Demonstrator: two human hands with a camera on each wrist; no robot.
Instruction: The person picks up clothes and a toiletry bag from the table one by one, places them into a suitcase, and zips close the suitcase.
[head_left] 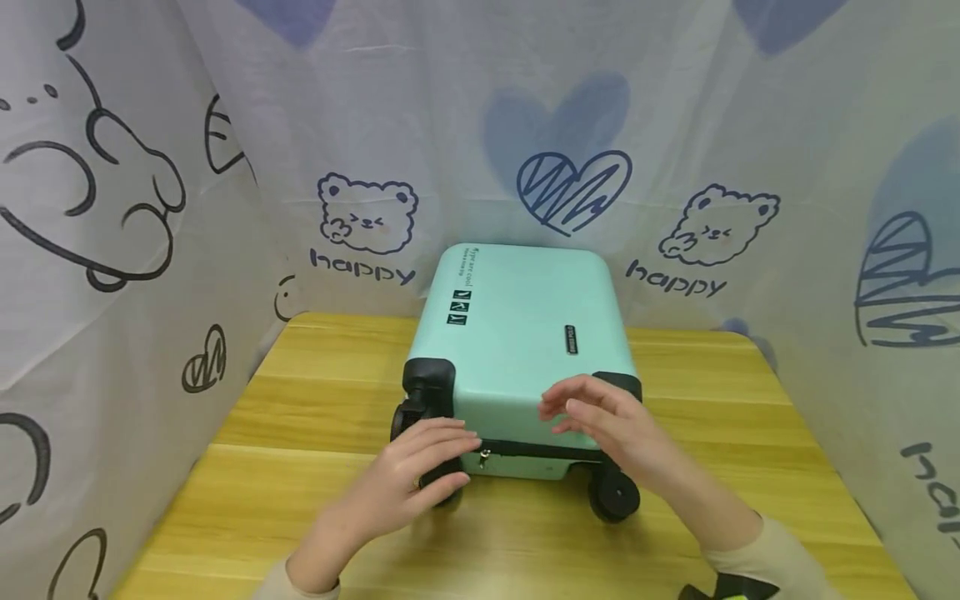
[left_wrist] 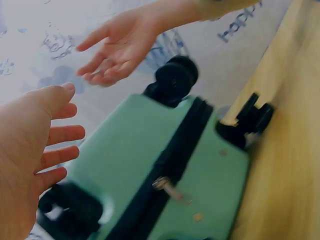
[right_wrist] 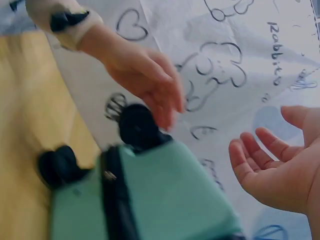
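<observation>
A mint-green suitcase lies flat on the table, its wheeled end towards me. Along that end runs a black zipper with a metal zipper pull near its left part. My left hand hovers by the front left corner, beside a black wheel, fingers extended and nothing in them. Over the front right part of the suitcase is my right hand, fingers loosely bent and holding nothing. Another black wheel stands below it. In both wrist views the hands appear apart from the case.
The wooden table extends on both sides of the suitcase. White printed curtains with hearts and bears hang behind it and at the sides. A dark item with a yellow-green patch shows by the right sleeve at the bottom edge.
</observation>
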